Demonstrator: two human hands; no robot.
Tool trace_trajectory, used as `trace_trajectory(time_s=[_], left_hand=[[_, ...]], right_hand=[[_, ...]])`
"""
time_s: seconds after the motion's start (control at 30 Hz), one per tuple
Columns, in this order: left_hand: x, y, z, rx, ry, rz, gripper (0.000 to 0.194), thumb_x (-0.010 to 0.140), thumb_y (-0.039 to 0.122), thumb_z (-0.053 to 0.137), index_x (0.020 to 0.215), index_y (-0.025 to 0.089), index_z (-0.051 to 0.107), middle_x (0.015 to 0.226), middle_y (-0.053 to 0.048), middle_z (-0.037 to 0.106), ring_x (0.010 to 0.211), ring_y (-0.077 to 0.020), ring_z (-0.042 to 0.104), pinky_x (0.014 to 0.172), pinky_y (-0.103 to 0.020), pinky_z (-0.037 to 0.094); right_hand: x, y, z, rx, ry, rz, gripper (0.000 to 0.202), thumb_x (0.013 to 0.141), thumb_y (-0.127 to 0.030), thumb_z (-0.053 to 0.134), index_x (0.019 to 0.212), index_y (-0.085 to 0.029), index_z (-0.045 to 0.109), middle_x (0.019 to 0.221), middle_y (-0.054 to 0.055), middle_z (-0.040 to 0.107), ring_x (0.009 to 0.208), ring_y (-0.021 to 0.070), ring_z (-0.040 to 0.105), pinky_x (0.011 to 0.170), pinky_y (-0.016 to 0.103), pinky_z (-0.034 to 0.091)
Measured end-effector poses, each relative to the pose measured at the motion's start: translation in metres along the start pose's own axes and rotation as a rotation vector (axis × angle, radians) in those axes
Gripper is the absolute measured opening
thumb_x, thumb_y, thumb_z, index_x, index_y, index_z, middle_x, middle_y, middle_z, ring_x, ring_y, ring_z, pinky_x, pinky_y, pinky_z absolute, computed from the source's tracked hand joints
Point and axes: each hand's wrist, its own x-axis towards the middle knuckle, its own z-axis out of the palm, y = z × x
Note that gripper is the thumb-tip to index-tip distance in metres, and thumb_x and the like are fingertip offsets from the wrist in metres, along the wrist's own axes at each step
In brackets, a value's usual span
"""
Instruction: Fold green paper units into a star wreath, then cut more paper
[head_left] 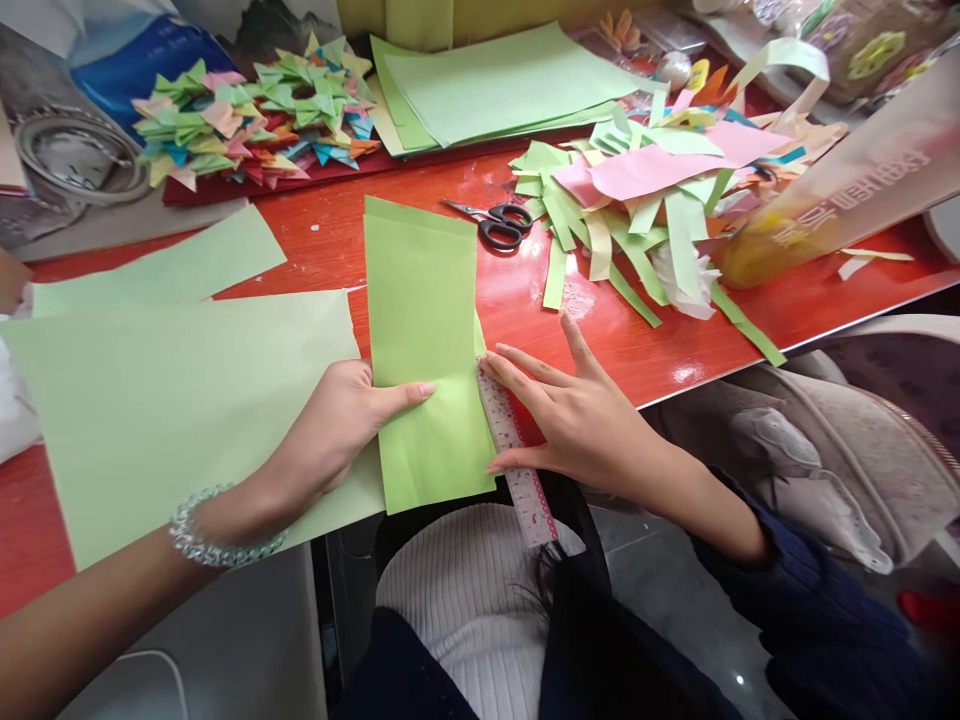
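My left hand (345, 420), with a clear beaded bracelet on the wrist, grips a bright green folded sheet of paper (424, 300). Its thumb lies flat on top while the other fingers are hidden beneath. A patterned ruler (517, 465) with a pink edge lies along the sheet's right side, partly covered by the paper; I cannot tell whether it sits inside the fold. On that ruler, my right hand (577, 420) rests its thumb and foremost fingertips, the remaining fingers spread. Under the left wrist is a larger pale green sheet (187, 410).
Black-handled scissors (499, 222) lie beyond the folded sheet. Paper strips (637, 210) are heaped at right, beside a tall translucent cup (832, 185). Folded paper pieces (255, 120) and stacked green sheets (510, 85) stand at the back of the red table (315, 235).
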Motion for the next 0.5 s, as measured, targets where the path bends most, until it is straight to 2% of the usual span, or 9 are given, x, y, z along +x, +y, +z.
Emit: trace_trajectory(time_s=[0.17,0.33,0.5], left_hand=[[0.0005,-0.0013,-0.0006,0.005,-0.005,0.003,0.034,0.072,0.03,0.078,0.103,0.017,0.073,0.099,-0.009,0.075,0.081,-0.0279,0.073,0.068,-0.036,0.064],[-0.0005,-0.0016,-0.0009,0.031,-0.008,0.016,0.036,0.072,0.033,0.077,0.104,0.017,0.073,0.102,-0.009,0.075,0.082,-0.028,0.073,0.071,-0.037,0.063],[-0.0007,-0.0011,0.0001,0.028,0.001,0.036,0.035,0.072,0.029,0.077,0.105,0.018,0.073,0.105,-0.008,0.074,0.086,-0.0272,0.072,0.074,-0.035,0.063]], right_hand=[[-0.0002,-0.0047,0.0005,-0.033,0.022,0.005,0.089,0.085,-0.065,0.047,0.139,0.006,0.038,0.134,0.022,0.057,0.129,0.0284,0.052,0.119,0.061,-0.002],[0.001,-0.0064,0.0,-0.028,0.01,0.012,0.087,0.086,-0.065,0.046,0.141,0.002,0.037,0.135,0.018,0.057,0.128,0.0284,0.053,0.119,0.063,0.006],[-0.0008,-0.0061,0.0004,-0.033,-0.009,-0.014,0.084,0.088,-0.063,0.045,0.142,0.0,0.035,0.14,0.015,0.053,0.13,0.0265,0.051,0.12,0.06,0.004]])
